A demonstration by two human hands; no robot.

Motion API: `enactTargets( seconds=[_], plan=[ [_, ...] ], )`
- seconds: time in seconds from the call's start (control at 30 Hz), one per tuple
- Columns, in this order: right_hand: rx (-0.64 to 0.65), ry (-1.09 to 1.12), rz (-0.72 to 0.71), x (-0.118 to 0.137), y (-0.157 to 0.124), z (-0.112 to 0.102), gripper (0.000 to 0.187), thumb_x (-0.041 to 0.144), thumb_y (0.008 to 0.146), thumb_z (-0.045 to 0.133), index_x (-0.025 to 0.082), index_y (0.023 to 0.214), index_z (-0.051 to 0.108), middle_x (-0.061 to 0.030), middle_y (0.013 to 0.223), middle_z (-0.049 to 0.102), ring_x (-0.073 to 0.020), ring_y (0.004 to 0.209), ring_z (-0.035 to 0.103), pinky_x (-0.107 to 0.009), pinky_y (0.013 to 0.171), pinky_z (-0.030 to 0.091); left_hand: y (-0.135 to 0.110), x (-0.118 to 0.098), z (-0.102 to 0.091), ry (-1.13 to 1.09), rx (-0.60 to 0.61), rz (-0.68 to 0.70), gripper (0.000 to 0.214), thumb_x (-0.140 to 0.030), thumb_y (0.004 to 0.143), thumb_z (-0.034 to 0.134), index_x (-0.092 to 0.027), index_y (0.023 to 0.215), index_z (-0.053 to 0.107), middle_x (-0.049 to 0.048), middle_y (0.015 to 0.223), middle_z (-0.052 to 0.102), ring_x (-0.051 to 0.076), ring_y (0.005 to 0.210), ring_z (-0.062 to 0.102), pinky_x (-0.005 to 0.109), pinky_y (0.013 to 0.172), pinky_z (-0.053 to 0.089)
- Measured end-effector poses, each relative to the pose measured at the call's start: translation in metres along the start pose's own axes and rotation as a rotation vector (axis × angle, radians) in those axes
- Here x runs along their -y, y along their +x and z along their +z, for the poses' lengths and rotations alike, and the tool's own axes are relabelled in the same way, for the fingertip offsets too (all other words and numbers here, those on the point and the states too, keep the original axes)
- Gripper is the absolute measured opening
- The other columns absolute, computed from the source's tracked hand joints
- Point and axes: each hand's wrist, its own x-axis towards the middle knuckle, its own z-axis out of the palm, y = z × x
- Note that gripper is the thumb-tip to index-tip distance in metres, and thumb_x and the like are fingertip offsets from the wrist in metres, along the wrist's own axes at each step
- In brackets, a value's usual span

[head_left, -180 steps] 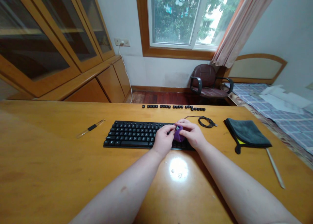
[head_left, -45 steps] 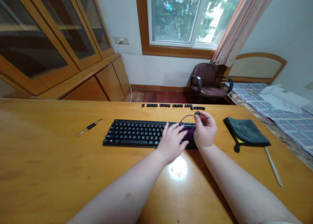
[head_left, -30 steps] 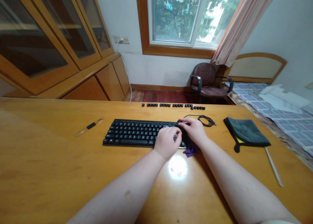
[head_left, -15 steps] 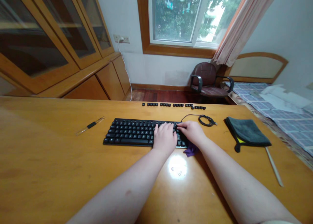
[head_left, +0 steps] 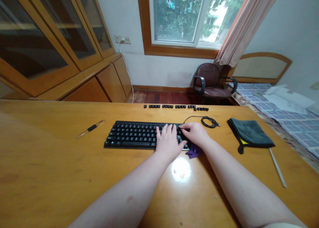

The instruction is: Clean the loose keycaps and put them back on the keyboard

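Clearly, the work is only partway along. A black keyboard (head_left: 134,135) lies flat on a yellowish wooden worktop (head_left: 62,175), its cable coiled (head_left: 209,122) just beyond its far right corner. The main block of letter keys, where I can see it, is filled. The row nearest the far edge looks different, showing small raised stubs, and I judge that it lacks its caps. Loose black keys (head_left: 167,106) sit in short groups along the far edge of the worktop, well apart from the keyboard; I take them as the part left over. How complete the keyboard's right end is, I cannot tell, because two bare hands cover much of it.

The person's left hand (head_left: 167,141) rests palm down on the keyboard, fingers spread, gripping nothing. The right hand (head_left: 195,134) is over the right end, thumb and fingertips drawn together at the far side; whether a key is pinched between them is too small to tell. A crumpled purple cloth (head_left: 193,151) lies at the near right corner, partly hidden by that hand.

Farther right are a folded grey cloth (head_left: 250,133) and a pale stick (head_left: 277,168); to the left, a clear rod with a black band (head_left: 92,127). No hand touches these.
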Motion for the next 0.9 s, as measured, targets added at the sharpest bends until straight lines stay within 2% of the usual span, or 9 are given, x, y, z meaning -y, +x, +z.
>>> enactTargets(
  seconds=[0.13, 0.3, 0.47, 0.63, 0.9],
  plan=[
    [-0.008, 0.055, -0.006, -0.003, 0.0, -0.002, 0.023, 0.023, 0.076, 0.056, 0.024, 0.091, 0.072, -0.0016, 0.092, 0.073, -0.0185, 0.087, 0.066, -0.029, 0.081, 0.049, -0.001, -0.003, -0.002, 0.029, 0.043, 0.012, 0.094, -0.074, 0.062, 0.051, -0.015, 0.134, 0.037, 0.0158, 0.136, 0.042, 0.035, 0.128, 0.03, 0.059, 0.108, 0.004],
    [-0.038, 0.133, 0.022, -0.006, 0.002, -0.002, 0.02, 0.027, 0.076, 0.059, 0.023, 0.09, 0.072, -0.0021, 0.088, 0.073, -0.0185, 0.082, 0.067, -0.029, 0.076, 0.05, -0.002, -0.003, 0.001, 0.038, 0.043, 0.014, 0.106, -0.078, 0.054, 0.054, -0.013, 0.135, 0.034, 0.0172, 0.135, 0.042, 0.035, 0.128, 0.029, 0.059, 0.108, 0.001],
    [-0.098, 0.168, 0.022, -0.007, 0.003, -0.004, 0.021, 0.027, 0.077, 0.058, 0.021, 0.092, 0.072, -0.0042, 0.089, 0.073, -0.0185, 0.082, 0.067, -0.028, 0.076, 0.051, -0.003, -0.006, 0.001, 0.037, 0.027, -0.018, 0.107, -0.078, 0.053, 0.055, -0.011, 0.134, 0.035, 0.0183, 0.133, 0.044, 0.035, 0.126, 0.031, 0.059, 0.108, 0.003],
    [-0.022, 0.152, -0.052, -0.009, 0.002, -0.003, 0.02, 0.025, 0.078, 0.058, 0.024, 0.092, 0.072, -0.0026, 0.092, 0.073, -0.0187, 0.086, 0.067, -0.03, 0.081, 0.051, -0.003, -0.007, -0.001, 0.042, 0.025, -0.016, 0.106, -0.078, 0.055, 0.054, -0.01, 0.134, 0.036, 0.0185, 0.132, 0.045, 0.035, 0.126, 0.031, 0.059, 0.108, 0.004],
    [0.024, 0.119, -0.098, -0.013, 0.003, 0.003, 0.022, 0.024, 0.078, 0.057, 0.025, 0.093, 0.072, -0.0011, 0.095, 0.072, -0.0178, 0.091, 0.066, -0.03, 0.086, 0.05, -0.002, -0.004, 0.001, 0.044, 0.027, -0.014, 0.09, -0.073, 0.068, 0.045, -0.012, 0.134, 0.037, 0.0171, 0.135, 0.044, 0.034, 0.129, 0.03, 0.06, 0.108, 0.005]
  ],
)
